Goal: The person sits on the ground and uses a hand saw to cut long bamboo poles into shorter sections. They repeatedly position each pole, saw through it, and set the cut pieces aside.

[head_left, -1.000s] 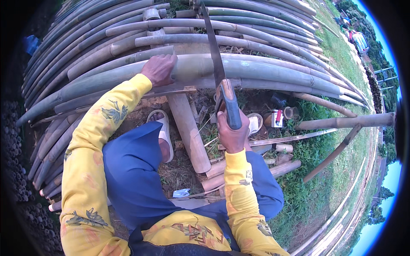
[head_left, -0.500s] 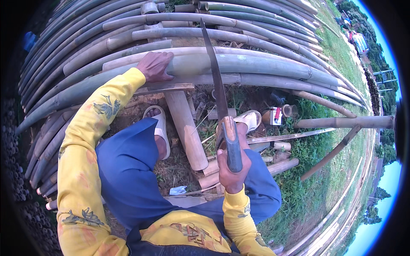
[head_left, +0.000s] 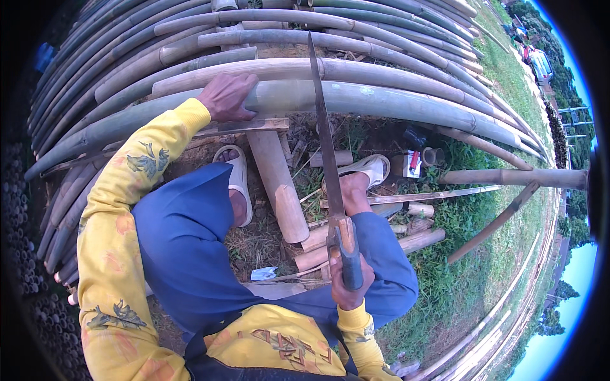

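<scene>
Bamboo pole [head_left: 394, 100]: thick, grey-green, smooth, pale scuffs on the right half, bows across from left to right (fisheye bend); lies in front of the person, above the sandals; surface just right of the left hand is blurred, so can't tell if a cut is there. Other poles [head_left: 267, 37], greyish to tan, lie in rows on its far side. Handsaw [head_left: 325, 133]: long, dark, tapered blade crossing over the pole, tip past its far side, worn wood-and-dark handle well back on its near side; can't tell if teeth touch. Thick tan bamboo length [head_left: 276, 184] slants down from the pole's near side. Sandals [head_left: 240, 174], pale, on both feet, also near side. Left hand [head_left: 229, 96] clamped over the pole, left of the blade, fingers curled on top. Right hand [head_left: 349, 292] closed around the saw handle, well apart from the pole. Small red-and-white pack [head_left: 412, 162] sits near side, right of the blade. Versus one second ago: saw drawn back, handle then just below the pole, now far nearer the body, less blade beyond the pole; right hand back with it; left hand keeps the same hold.
</scene>
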